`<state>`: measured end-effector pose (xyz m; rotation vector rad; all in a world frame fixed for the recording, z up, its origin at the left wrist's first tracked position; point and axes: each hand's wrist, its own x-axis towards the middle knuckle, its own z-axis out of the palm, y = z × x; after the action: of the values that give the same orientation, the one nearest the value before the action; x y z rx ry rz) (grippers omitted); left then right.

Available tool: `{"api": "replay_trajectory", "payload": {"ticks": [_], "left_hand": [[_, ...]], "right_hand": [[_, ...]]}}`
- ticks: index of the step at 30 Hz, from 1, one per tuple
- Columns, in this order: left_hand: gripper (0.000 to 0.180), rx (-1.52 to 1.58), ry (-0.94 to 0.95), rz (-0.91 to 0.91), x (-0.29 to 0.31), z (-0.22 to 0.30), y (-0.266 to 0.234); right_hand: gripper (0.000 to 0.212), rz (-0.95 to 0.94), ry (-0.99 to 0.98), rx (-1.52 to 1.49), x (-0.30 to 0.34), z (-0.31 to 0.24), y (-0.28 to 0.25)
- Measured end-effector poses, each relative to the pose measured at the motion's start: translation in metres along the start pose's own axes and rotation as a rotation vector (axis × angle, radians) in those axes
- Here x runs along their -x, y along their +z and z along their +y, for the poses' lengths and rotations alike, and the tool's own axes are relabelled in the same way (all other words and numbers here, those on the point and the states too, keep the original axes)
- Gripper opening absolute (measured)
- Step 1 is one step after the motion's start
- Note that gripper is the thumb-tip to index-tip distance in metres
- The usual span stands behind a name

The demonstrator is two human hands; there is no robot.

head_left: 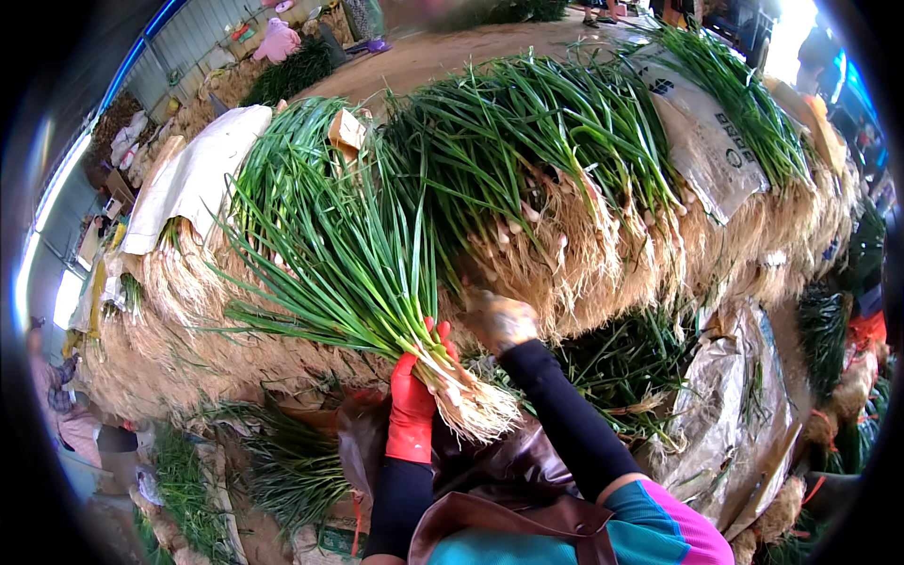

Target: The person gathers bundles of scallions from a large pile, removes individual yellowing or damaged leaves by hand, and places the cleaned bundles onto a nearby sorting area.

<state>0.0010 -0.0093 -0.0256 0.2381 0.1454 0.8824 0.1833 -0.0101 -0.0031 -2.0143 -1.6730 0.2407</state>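
Note:
My left hand, in a red rubber glove, is wrapped round a bunch of green onions. Their long green leaves fan up and to the left, while the pale roots hang at the lower right. Just right of that bunch, my right hand wears a soiled, light-coloured glove. It is smeared by motion, so its fingers do not show clearly. Beside it lies a large pile of green onions, the leaves pointing away from me and the tangled tan roots toward me.
A white sack covers onions on the left, and a printed sack lies on the right. Loose leaves and crumpled plastic sheeting lie below the heap. A person in pink is at the far left.

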Motion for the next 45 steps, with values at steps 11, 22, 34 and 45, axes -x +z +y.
{"api": "replay_trajectory", "payload": {"ticks": [11,22,34,45], "left_hand": [[0.052,-0.146,0.072,-0.076,0.002,-0.002,0.004],[0.063,-0.203,-0.065,-0.021,0.006,0.001,0.008],[0.056,-0.319,-0.078,0.06,0.004,0.003,-0.002],[0.064,-0.222,-0.089,-0.015,0.011,0.0,-0.004]], "right_hand": [[0.034,0.193,-0.157,-0.359,0.043,0.016,0.003],[0.023,0.028,-0.061,-0.126,0.044,0.006,-0.014],[0.035,-0.499,0.278,-1.249,0.027,0.01,0.017],[0.035,0.184,0.177,-0.49,0.029,0.002,0.02]]}}
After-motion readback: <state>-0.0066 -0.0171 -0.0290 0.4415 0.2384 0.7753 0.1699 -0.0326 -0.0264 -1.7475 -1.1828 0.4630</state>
